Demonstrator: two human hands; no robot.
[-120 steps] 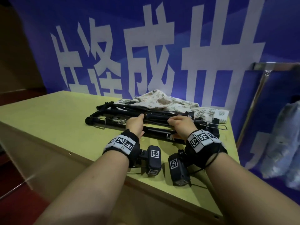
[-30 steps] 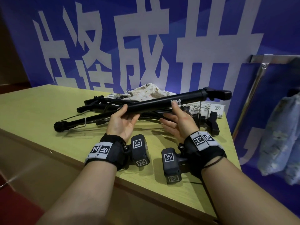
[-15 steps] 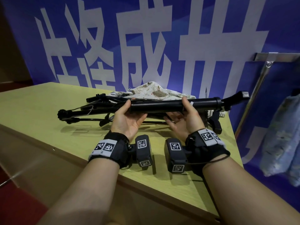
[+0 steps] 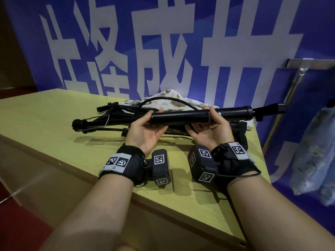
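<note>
Black tube (image 4: 183, 116) is up off the bench (image 4: 45, 120), lying almost level over its far right part, and you've got it from beneath with both palms turned up. Your left hand (image 4: 145, 132) cups the tube's blunt end, fingers and thumb curled round it. Your right hand (image 4: 210, 133) grips further along, thumb hooked over the top. The thin end pokes out past the bench's right edge. The folded black legs (image 4: 101, 122) trail towards the bench's middle; whether their knobbed tip touches the bench, you can't tell. A patterned cloth (image 4: 168, 100) lies crumpled at the bench's back edge, behind the tube.
</note>
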